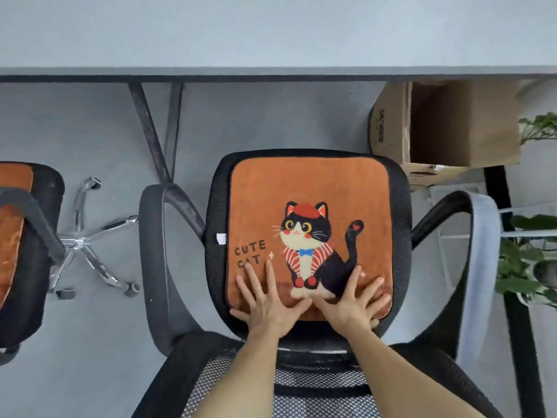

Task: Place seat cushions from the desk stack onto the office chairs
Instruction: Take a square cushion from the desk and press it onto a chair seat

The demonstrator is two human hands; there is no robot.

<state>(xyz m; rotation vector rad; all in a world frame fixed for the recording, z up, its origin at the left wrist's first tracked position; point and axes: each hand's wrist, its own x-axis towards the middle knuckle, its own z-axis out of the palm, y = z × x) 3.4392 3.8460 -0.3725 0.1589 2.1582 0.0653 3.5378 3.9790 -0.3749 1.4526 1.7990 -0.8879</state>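
- The orange cat cushion [307,191] lies flat on the seat of the middle office chair [402,206]. It sits squarely, with the seat's black mesh rim showing around it on the left, right and far sides.
- Both hands rest on the cushion's near edge. The left hand [265,303] and right hand [352,306] lie palm-down, side by side, with fingers straight and spread. The thumbs are close together, and neither hand grips anything.
- The forearms reach in over the chair's mesh backrest [301,384], so the person stands behind the chair.
- Judged from this, the cushion is already placed here, and the hands are smoothing or seating it. Only letting go seems left for this chair.
- At the left edge, a second office chair [45,188] carries what looks like another orange cushion [12,236]. It is cropped by the frame and partly behind an armrest, so I can't be sure it sits properly.
- Beyond the chairs runs the grey desk [271,34]. The cushion stack does not appear on the part in view, so I cannot tell how many cushions or chairs remain.
- A cardboard box [446,125] sits under the desk, and a leafy plant [524,267] stands to the right.
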